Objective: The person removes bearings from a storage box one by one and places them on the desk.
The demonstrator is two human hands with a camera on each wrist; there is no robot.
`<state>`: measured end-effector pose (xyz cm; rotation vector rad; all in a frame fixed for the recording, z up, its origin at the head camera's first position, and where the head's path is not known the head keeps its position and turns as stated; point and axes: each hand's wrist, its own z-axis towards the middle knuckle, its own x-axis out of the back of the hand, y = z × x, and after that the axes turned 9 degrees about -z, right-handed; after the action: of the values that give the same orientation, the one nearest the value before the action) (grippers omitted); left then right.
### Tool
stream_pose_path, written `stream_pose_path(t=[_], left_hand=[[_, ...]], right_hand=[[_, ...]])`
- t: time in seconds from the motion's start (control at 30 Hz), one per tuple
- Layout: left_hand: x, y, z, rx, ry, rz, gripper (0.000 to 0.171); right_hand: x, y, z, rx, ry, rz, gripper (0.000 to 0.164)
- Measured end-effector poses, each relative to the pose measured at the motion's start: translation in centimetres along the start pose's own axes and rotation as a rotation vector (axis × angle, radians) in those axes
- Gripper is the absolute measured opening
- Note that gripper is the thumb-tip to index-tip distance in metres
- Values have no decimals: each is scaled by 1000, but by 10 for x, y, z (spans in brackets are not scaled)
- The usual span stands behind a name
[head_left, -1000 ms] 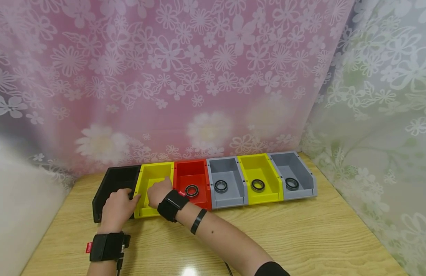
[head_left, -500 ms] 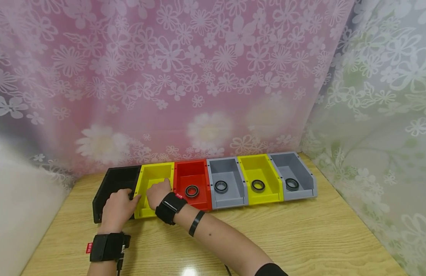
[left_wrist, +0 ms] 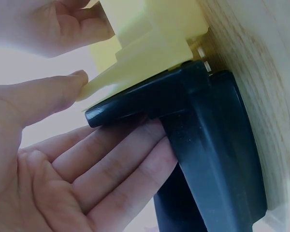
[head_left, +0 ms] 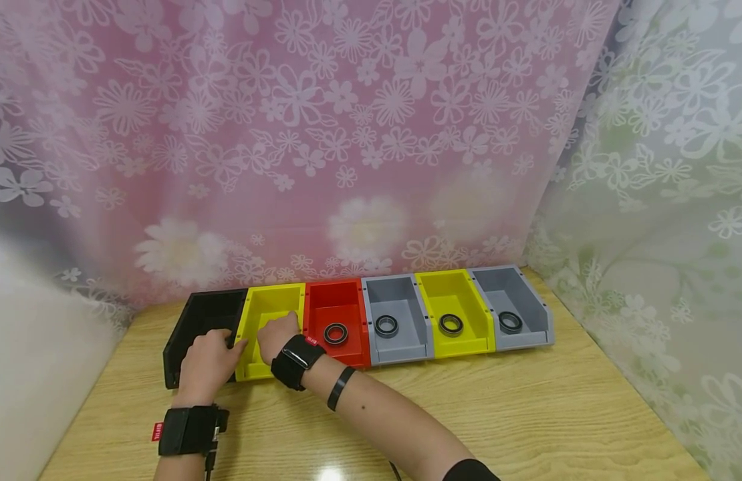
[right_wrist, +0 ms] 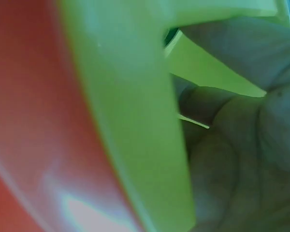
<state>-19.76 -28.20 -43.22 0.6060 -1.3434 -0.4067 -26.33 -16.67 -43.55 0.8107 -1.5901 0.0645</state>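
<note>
My left hand (head_left: 208,364) grips the adjoining side walls of the black bin (head_left: 211,310) and the left yellow bin (head_left: 271,300). In the left wrist view, its thumb (left_wrist: 53,96) presses the yellow side while the fingers (left_wrist: 125,164) reach against the black wall. My right hand (head_left: 279,337) is down in that yellow bin, its fingers curled and knuckles up. A dark curved sliver (right_wrist: 171,36) shows by its fingertips in the right wrist view; I cannot tell whether they hold it. In the red bin (head_left: 331,294) beside it lies a ball bearing (head_left: 335,334).
The bins stand side by side along the curtain (head_left: 371,167). Further right, a grey bin (head_left: 389,290), a second yellow bin (head_left: 446,287) and another grey bin (head_left: 533,307) each contain one black-sealed bearing. Wooden tabletop (head_left: 527,414) extends in front of the row.
The right forearm and wristband have shifted very slightly left, with the hand staying in the yellow bin. The left hand keeps its grip, and the bins and visible bearings stay in place.
</note>
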Motion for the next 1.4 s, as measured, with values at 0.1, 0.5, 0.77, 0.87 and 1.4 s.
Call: stream_pose_path(t=[0.1,0.5,0.77,0.87,1.4], left_hand=[[0,0,0,4,-1,4,49],[-2,-1,0,-1,2,0,49],[-1,0,0,-3,3,-6,48],[0,0,0,3,1,-2,48],[1,2,0,27,-3,25,50]], right_hand=[[-2,0,4,8,-20,-12,24],[3,2,-10,-6,15,-88,19],[3,3,-10,-9,58,1,23],[2,4,-9,-17,68,4,31],[18,23,-21,61,193,257,29]])
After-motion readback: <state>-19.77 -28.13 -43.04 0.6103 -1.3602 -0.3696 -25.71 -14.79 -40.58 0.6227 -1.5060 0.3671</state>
